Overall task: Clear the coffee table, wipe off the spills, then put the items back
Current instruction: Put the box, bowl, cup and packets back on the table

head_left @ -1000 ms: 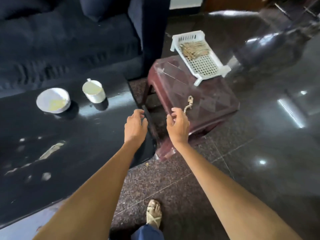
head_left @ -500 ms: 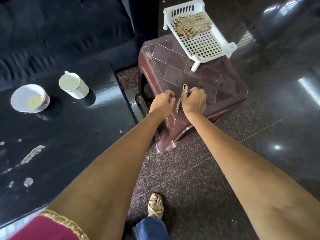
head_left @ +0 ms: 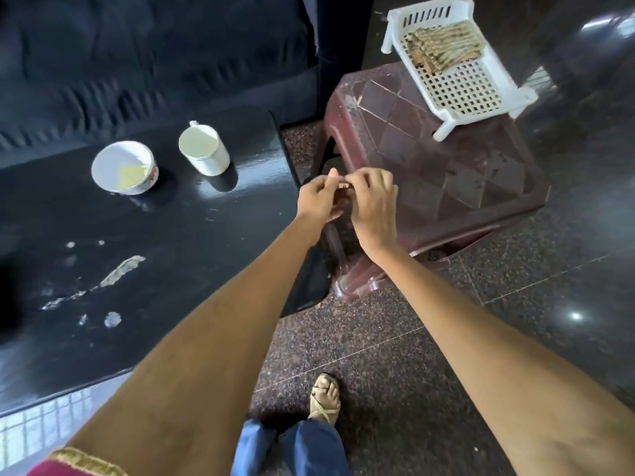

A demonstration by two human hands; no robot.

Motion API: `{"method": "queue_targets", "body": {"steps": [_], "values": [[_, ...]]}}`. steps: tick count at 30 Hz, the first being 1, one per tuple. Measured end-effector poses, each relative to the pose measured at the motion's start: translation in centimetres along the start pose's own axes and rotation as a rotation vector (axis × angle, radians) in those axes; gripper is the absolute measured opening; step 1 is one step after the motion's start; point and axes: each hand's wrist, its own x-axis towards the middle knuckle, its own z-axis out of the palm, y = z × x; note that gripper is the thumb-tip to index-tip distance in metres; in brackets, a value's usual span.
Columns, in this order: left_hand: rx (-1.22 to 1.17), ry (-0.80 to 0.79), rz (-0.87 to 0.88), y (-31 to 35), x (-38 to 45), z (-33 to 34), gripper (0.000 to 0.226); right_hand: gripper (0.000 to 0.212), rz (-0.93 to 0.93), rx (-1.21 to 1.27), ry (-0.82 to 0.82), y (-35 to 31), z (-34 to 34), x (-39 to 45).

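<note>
Above the near left corner of the maroon plastic stool (head_left: 446, 159), the left hand (head_left: 318, 201) and right hand (head_left: 372, 204) meet, fingers curled together around a small pale item (head_left: 344, 185). What the item is cannot be told; only a sliver shows between the fingertips. Both hands are narrow, pinched on it.

The black coffee table (head_left: 213, 242) lies left of the hands. At its far side stand a white bowl (head_left: 124, 167) and, just to the right of it, a white cup (head_left: 204, 154); the two are apart, not touching. Pale spills (head_left: 120, 269) streak the nearer part of the tabletop in a line running from near left to far right. On the stool's far side sits a white slotted basket (head_left: 464, 91) holding a folded striped cloth (head_left: 446, 44).

Judgement: clearing is not finished, since bowl and cup remain on the table. The cup is the closer of the two, lying left and slightly far of the left hand, which is the nearer hand to it. The cloth lies far right, closer to the right hand.
</note>
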Motion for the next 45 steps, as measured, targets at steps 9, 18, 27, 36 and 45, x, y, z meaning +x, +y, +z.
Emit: {"method": "queue_targets", "body": {"steps": [9, 18, 27, 36, 45], "values": [[-0.052, -0.022, -0.023, -2.5, -2.6, -12.9, 0.019, 0.034, 0.01, 0.221, -0.298, -8.7, 3.4, -3.0], [-0.051, -0.009, -0.153, -5.6, -4.7, -20.0, 0.013, 0.048, 0.878, 1.011, -0.494, -19.1, 6.3, -1.9], [0.259, -0.076, -0.405, -6.9, -3.2, -21.9, 0.031, 0.026, 0.79, 0.745, -0.606, -20.8, 9.9, -0.9], [0.435, -0.099, -0.461, -7.2, -2.1, -20.3, 0.027, 0.04, 0.521, 0.434, -0.656, -18.6, 11.4, 0.8], [0.479, -0.166, -0.509, -8.6, -1.9, -18.9, 0.019, 0.025, 0.38, 0.335, -0.665, -18.4, 12.7, 1.6]]}}
